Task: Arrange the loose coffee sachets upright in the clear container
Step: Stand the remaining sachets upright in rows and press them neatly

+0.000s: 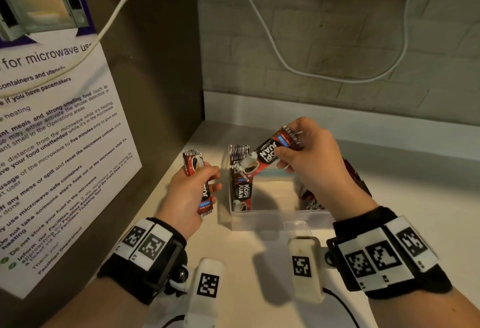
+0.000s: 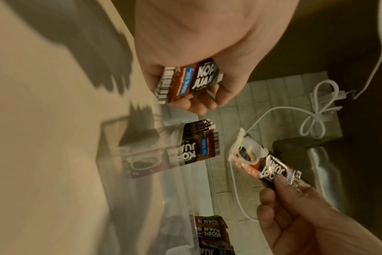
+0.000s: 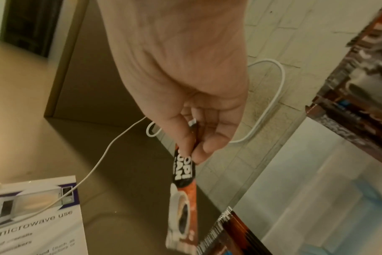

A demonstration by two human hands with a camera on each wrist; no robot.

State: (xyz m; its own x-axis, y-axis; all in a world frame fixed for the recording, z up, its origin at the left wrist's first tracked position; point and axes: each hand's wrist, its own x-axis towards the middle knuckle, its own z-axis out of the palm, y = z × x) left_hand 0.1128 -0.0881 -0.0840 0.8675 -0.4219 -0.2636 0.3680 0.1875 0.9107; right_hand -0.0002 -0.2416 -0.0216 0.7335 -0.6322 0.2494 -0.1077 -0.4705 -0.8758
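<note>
1. A person's right hand (image 1: pixel 304 151) pinches a single coffee sachet (image 1: pixel 270 152) by its barcode end, thumb on the face and fingers behind, the cup-printed end angled down toward the row of upright sachets (image 1: pixel 240 177) at the left wall of the clear container (image 1: pixel 280 220).

2. The left hand (image 1: pixel 192 192), just left of the container, is curled around a small stack of sachets (image 1: pixel 198 179) held roughly upright above the pale counter (image 1: pixel 389 198).

3. More sachets (image 1: pixel 310 199) lie or lean at the container's right side, with others outside it on the far right; how they sit is partly hidden by the right arm.

4. The sachets look light, thin and glossy, so likely slippery and easily bent; a grip near the crimped end seal, as here, appears the firmest hold.

5. The standing row probably has little to brace it, so a careless nudge from the incoming sachet could tip it.

6. A white cable (image 1: pixel 285 63) loops on the far brick wall.
</note>
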